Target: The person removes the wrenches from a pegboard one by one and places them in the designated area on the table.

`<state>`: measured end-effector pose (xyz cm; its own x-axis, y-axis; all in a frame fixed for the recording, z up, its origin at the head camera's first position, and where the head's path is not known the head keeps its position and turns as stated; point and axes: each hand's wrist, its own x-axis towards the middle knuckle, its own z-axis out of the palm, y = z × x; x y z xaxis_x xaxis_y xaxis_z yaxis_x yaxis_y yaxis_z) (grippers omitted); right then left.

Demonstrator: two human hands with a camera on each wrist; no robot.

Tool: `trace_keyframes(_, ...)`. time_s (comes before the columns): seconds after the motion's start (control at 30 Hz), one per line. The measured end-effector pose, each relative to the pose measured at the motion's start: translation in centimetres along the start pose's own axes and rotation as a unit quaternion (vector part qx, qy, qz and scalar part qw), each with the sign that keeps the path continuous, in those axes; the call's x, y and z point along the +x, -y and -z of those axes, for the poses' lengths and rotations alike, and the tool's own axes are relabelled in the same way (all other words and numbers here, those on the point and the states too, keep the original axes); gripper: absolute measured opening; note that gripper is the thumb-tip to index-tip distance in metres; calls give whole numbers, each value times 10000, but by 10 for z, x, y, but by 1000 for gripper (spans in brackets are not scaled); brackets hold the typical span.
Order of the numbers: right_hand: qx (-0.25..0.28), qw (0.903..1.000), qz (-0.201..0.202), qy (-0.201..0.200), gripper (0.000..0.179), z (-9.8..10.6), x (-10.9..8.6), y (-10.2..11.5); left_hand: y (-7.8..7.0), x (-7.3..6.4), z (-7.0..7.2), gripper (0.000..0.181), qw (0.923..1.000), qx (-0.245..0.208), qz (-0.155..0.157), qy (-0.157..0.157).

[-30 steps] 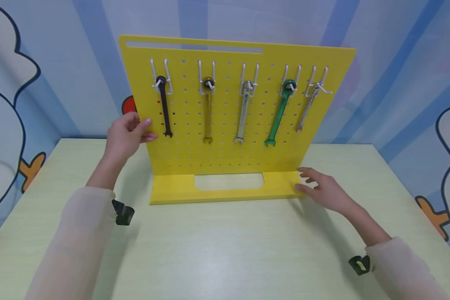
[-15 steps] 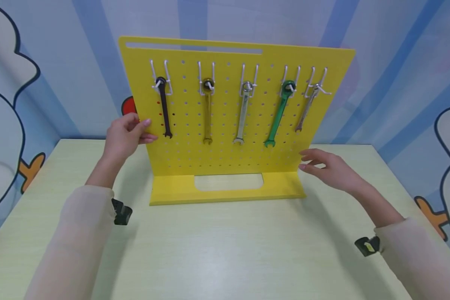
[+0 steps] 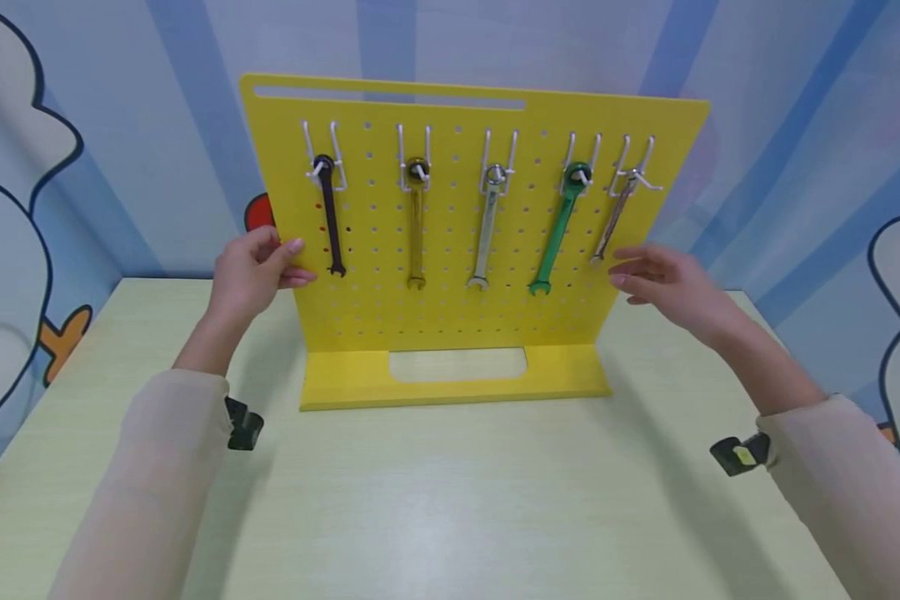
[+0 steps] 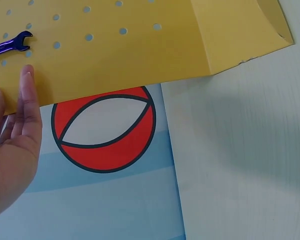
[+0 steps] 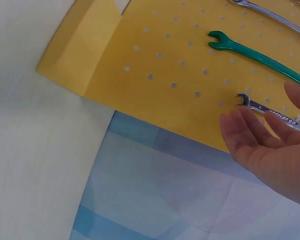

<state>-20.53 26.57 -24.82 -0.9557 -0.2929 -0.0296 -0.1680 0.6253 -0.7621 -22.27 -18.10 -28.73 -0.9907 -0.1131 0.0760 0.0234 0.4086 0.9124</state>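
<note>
My left hand [image 3: 247,271] grips the left edge of a yellow pegboard [image 3: 450,317], its thumb in front. In the left wrist view a fingertip lies near the jaw end of a dark wrench [image 4: 12,45]. The right hand [image 3: 671,283] is at the board's right edge, fingers loosely bent and holding nothing. Its fingertips are close to the lower end of a small silver wrench [image 3: 615,218]; whether they touch it I cannot tell. Also hanging from white hooks are a black wrench [image 3: 330,221], a gold wrench [image 3: 417,233], a larger silver wrench [image 3: 487,233] and a green wrench [image 3: 557,233].
The pegboard's base stands on a pale wooden table [image 3: 435,492]. Behind is a blue striped backdrop [image 3: 465,42] with cartoon drawings. Black wrist mounts [image 3: 740,455] sit at both sleeves.
The right hand has risen from the lower right corner of the base along the right edge to the small silver wrench's lower end. The left hand has stayed in place.
</note>
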Motion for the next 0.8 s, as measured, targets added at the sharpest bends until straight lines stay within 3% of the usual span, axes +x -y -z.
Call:
trace_keyframes(0.2, 547, 9955, -122, -762, 46, 4, 9, 10, -2, -1, 1, 32, 10000, 74, 24, -12)
trace_keyframes(0.33, 882, 9903, -109, -1064, 44, 6, 14, 17, -2, -1, 1, 32, 9999, 106, 28, -14)
trace_keyframes(0.63, 1962, 9730, 37, -1218, 34, 6, 22, 27, -3, -1, 0, 32, 9998, 196, 57, -78)
trace_keyframes(0.8, 2300, 9656, 107, -1209, 29, 5, 26, 27, -3, -1, 0, 32, 9997, 224, 19, -58)
